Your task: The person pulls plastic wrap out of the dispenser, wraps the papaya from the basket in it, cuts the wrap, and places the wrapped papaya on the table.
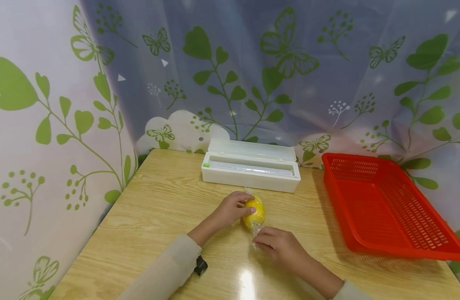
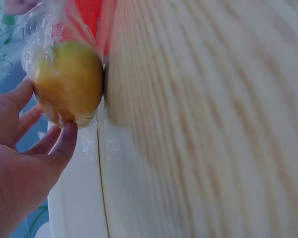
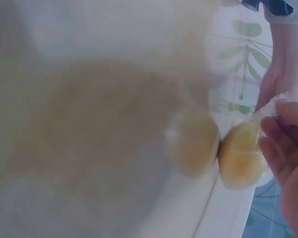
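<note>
1 left hand grips the yellow fruit in front of the white film dispenser and should brace it so the right hand, pinching the film tail, twists snugly.

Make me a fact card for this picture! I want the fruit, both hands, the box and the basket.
Fruit: yellow, inside clear wrap, on the table
Left hand: holds the fruit
Right hand: pinches the gathered wrap end
Box: white, lid open, long roll inside
Basket: red, right of the box
</note>
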The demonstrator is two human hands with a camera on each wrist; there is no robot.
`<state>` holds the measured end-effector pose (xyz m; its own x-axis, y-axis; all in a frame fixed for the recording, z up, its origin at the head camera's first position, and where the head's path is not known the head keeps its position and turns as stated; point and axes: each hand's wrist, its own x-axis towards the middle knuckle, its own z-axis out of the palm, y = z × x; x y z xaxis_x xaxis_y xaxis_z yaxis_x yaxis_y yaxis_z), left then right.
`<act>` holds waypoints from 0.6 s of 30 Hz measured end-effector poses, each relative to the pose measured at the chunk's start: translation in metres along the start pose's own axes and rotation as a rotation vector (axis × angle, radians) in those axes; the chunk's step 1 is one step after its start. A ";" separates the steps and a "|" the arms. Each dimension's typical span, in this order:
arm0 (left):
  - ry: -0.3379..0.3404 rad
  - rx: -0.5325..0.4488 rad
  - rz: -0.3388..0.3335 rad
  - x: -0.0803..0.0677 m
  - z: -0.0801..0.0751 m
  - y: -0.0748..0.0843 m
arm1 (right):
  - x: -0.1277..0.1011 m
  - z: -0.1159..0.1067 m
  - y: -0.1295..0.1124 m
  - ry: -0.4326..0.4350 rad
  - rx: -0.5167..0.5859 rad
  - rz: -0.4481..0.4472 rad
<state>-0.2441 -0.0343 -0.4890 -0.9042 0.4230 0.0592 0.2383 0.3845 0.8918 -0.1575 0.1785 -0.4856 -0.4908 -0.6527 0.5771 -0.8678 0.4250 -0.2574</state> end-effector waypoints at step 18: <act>-0.039 0.027 0.019 0.002 -0.001 0.001 | 0.037 -0.010 0.039 -0.023 0.397 0.497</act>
<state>-0.2458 -0.0340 -0.4873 -0.8852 0.4615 0.0582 0.2651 0.3978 0.8783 -0.2085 0.1769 -0.4661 -0.8403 -0.4522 0.2990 -0.4961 0.4191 -0.7604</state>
